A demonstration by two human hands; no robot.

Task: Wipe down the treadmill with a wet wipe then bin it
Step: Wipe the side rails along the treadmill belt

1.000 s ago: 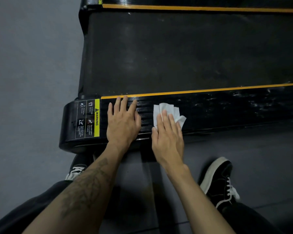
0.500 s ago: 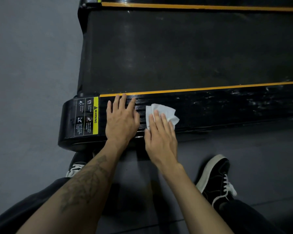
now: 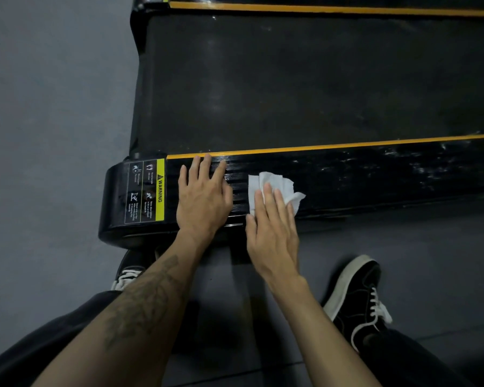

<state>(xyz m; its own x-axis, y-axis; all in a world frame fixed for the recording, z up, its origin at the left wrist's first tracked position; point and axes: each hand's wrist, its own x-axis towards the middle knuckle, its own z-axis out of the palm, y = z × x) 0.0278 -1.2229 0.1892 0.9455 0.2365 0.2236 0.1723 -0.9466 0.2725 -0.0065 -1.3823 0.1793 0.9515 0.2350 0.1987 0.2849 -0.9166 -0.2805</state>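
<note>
White, crumpled wet wipe (image 3: pixel 274 188) lay flat on the glossy black near side rail (image 3: pixel 375 177) of the black treadmill (image 3: pixel 291 79), close to the rail's rear end and just below the orange stripe (image 3: pixel 319 148) that ran along the edge of the dark running belt (image 3: pixel 305 79). The right hand (image 3: pixel 274 233) pressed it down with fingers straight and close together, spread over the wipe's near half, probably so that the whole cloth bore on the rail while it was rubbed; nothing was pinched or curled around. The left hand (image 3: pixel 203 196) lay just beside it, apart from the wipe, palm down and fingers extended on the same rail, holding nothing; it looked like a brace for a person leaning low over the machine. Beyond that hand, at the rounded rear end cap, sat the black-and-yellow warning label (image 3: pixel 147 191). Pale smears further along the rail suggested that stretch still needed wiping. On the grey floor (image 3: pixel 53 107) below stood two black lace-up sneakers with white soles (image 3: pixel 355 297). No bin was in view.
</note>
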